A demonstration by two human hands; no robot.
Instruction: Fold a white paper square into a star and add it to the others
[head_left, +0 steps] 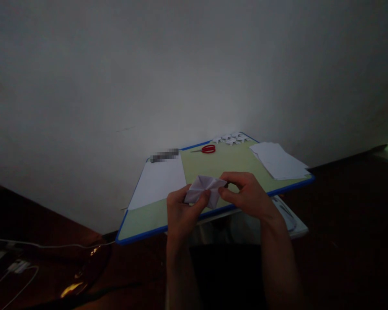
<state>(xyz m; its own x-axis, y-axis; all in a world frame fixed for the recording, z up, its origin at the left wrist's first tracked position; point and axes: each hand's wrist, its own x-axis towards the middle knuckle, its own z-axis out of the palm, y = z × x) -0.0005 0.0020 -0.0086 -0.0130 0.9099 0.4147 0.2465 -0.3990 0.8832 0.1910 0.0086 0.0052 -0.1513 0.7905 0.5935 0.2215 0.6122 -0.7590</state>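
A pale wall (181, 64) fills the upper view. Below it sits a green worktop (233, 161) with a blue rim. A large white sheet (158, 181) lies on its left part, and a stack of white sheets (280, 161) lies at its right edge. At the near edge, the left hand (181, 213) and the right hand (248, 193) both pinch 1 folded paper (204, 189), held between them just above the worktop. Red scissors (208, 149) lie near the far edge, beside a cluster of small folded pieces (231, 137).
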